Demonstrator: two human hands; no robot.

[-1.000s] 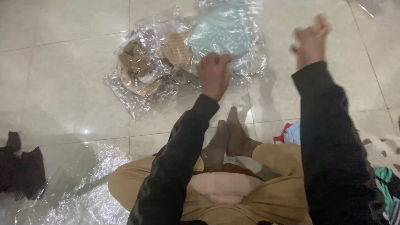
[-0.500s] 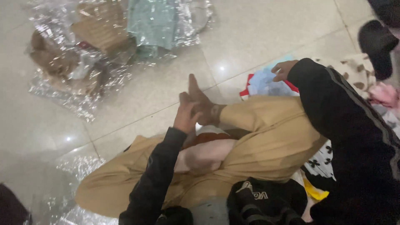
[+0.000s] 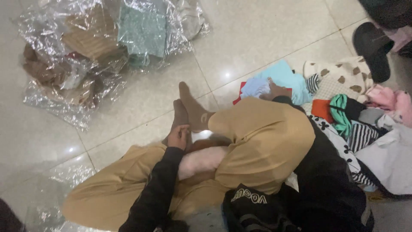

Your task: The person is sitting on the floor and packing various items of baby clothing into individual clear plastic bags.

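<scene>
We list one crinkled clear plastic package (image 3: pixel 86 60) lying on the tiled floor at upper left, holding folded brown, tan and teal cloth pieces, and a second, flat clear plastic wrapper (image 3: pixel 38 193) spread on the floor at lower left beside our knee.

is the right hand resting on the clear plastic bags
No, the right hand lies on the pale blue cloth in the clothes pile, far from the clear plastic bags across the tiled floor.
</scene>
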